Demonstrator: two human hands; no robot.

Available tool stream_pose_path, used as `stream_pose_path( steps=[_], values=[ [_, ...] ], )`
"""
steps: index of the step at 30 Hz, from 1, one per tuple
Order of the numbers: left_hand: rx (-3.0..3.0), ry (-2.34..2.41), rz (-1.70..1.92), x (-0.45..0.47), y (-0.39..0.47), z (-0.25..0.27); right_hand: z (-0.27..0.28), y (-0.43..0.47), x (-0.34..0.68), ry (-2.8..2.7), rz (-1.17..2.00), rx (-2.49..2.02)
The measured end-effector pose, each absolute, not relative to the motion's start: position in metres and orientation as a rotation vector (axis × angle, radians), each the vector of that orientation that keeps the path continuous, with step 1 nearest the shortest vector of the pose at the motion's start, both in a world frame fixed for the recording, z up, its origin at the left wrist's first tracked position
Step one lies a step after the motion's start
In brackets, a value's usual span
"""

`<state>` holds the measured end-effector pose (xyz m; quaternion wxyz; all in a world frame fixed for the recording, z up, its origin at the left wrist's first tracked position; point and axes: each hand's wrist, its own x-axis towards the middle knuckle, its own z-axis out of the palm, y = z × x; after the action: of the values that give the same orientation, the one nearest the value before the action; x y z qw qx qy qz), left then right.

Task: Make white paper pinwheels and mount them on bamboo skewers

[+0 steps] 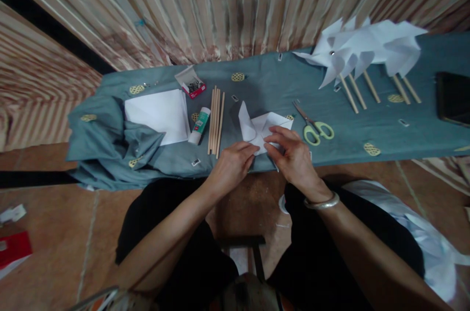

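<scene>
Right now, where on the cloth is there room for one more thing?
Between the scissors and the black object, nearer than the pinwheels; also beyond the folded paper. Crowded: around the paper stack, glue stick and wooden sticks.

The left hand (232,160) and the right hand (293,154) hide the near part of the folded white paper sheet (260,127). Bunched blue-grey cloth (110,127) covers a corner of the flat white paper stack (159,111). The writing on the green-and-white glue stick (199,126) is too blurry to read. The white paper pinwheels (367,49) overlap, hiding parts of each other. The picture's edge cuts off a flat black thing (455,98).
</scene>
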<state>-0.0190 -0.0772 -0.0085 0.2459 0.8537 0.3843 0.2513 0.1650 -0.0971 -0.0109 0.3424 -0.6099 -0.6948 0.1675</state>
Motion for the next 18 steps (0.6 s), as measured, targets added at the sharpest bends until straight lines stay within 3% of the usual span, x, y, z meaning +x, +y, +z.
stream_pose_path(
  steps=[18],
  values=[
    [2.245,1.087,0.643,-0.0178,-0.0724,-0.0052,-0.0119,-0.1023,0.1619,-1.974,0.358,-1.474]
  ],
)
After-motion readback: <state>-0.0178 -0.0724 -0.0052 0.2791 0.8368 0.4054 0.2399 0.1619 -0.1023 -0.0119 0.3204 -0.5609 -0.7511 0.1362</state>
